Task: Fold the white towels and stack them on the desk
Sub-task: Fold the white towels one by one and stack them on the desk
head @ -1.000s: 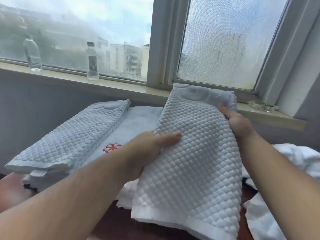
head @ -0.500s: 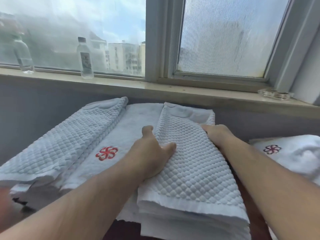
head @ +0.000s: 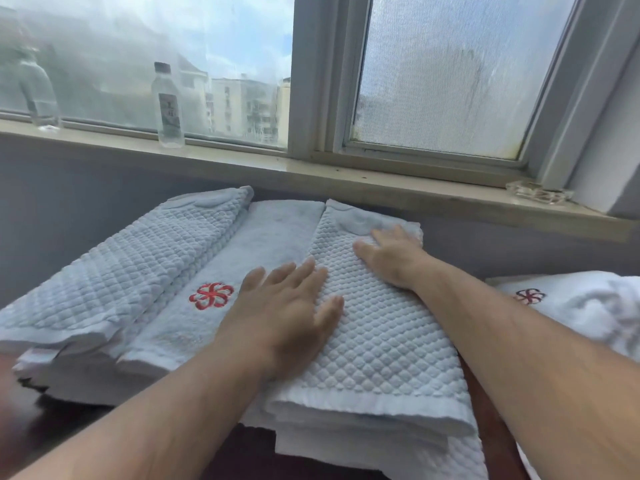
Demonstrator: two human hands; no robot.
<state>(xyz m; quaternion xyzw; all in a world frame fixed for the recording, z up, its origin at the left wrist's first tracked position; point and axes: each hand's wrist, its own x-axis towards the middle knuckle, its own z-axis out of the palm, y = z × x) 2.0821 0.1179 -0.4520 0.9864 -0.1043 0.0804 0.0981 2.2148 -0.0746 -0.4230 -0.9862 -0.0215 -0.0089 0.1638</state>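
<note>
A folded white quilted towel (head: 388,344) lies on top of a stack at the middle of the dark desk (head: 242,452). My left hand (head: 284,306) lies flat on its left side, fingers spread and straight. My right hand (head: 391,254) presses flat on its far end. Left of it lies a folded smooth white towel (head: 263,244) with a red flower emblem, and further left a second folded quilted towel (head: 128,268). At the right edge sits a crumpled white towel (head: 581,306) with the same red emblem.
A window sill (head: 311,178) runs behind the desk, above a grey wall. Two clear plastic bottles (head: 168,105) (head: 38,95) stand on it at the left, and a glass ashtray (head: 538,192) sits at its right end.
The quilted towel, held up in both hands a second ago, has come down onto the stack. Both hands have let go of it and now lie flat on top.
</note>
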